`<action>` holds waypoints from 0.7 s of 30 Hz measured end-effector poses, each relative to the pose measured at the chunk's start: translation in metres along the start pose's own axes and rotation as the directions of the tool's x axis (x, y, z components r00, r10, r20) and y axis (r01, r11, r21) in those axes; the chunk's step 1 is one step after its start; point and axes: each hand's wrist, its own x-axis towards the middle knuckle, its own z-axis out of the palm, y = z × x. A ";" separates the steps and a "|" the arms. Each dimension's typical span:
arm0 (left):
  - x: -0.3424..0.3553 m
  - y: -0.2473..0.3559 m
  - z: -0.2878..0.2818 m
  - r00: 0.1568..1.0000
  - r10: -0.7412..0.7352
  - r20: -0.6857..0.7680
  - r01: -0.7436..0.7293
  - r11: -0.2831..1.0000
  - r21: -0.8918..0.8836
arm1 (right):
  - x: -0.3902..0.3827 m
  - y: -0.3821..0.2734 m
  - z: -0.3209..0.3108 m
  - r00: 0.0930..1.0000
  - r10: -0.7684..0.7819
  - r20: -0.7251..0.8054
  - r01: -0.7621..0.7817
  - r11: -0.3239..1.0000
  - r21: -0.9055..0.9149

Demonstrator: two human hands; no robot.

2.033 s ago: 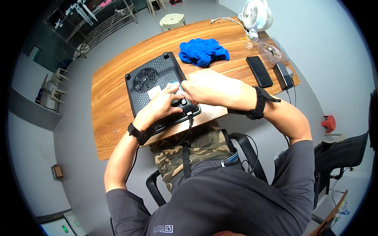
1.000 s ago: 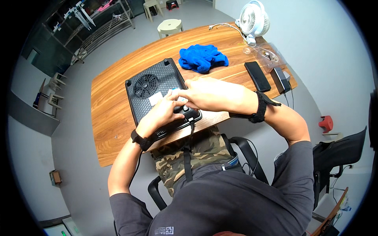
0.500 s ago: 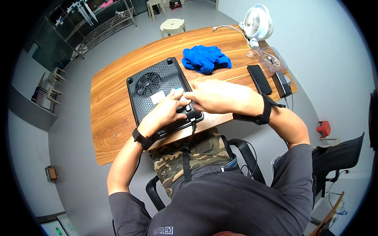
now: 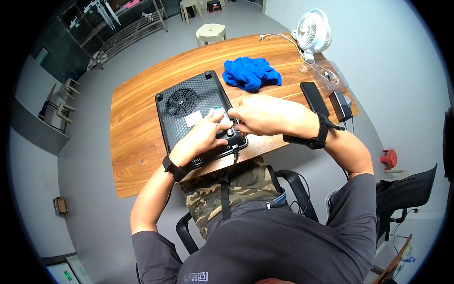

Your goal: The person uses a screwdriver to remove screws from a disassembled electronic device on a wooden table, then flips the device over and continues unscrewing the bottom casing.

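Note:
A black appliance, which looks like an induction cooker lying underside up, rests near the table's front edge. It has a round fan vent, a white label and rubber feet. My left hand leans on its right part, fingers around a small white-and-blue thing, whose kind I cannot make out. By its thumb sits a silvery round piece. Close beside, my right hand is closed in a pinch at the appliance's right edge; its fingertips hide what they hold. A black cord hangs from the front corner.
A crumpled blue cloth lies behind the appliance. To the right are a black flat case, a black box-like device with cables, a clear plastic tray and a white fan. The wooden table has rounded edges.
The whole view has shifted slightly. Both hands stay at the appliance's right side, with the right fingers only a little differently placed. Nothing has visibly been let go.

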 end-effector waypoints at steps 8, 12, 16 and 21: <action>-0.004 -0.004 0.004 0.999 0.003 -0.048 -0.004 1.000 -0.017 | -0.007 -0.013 -0.001 0.985 0.028 -0.168 -0.035 0.999 -0.035; 0.000 -0.008 0.006 0.999 0.035 -0.038 -0.037 0.998 -0.041 | -0.009 -0.007 0.002 0.988 -0.099 -0.120 0.098 0.995 -0.017; -0.002 -0.005 0.003 1.000 -0.024 0.002 0.024 1.000 -0.006 | 0.003 -0.009 0.010 0.995 0.022 -0.102 -0.024 1.000 -0.019; -0.003 -0.002 0.003 0.999 -0.035 -0.005 0.035 0.999 0.005 | 0.002 -0.018 0.002 0.988 0.151 -0.016 -0.152 0.986 -0.073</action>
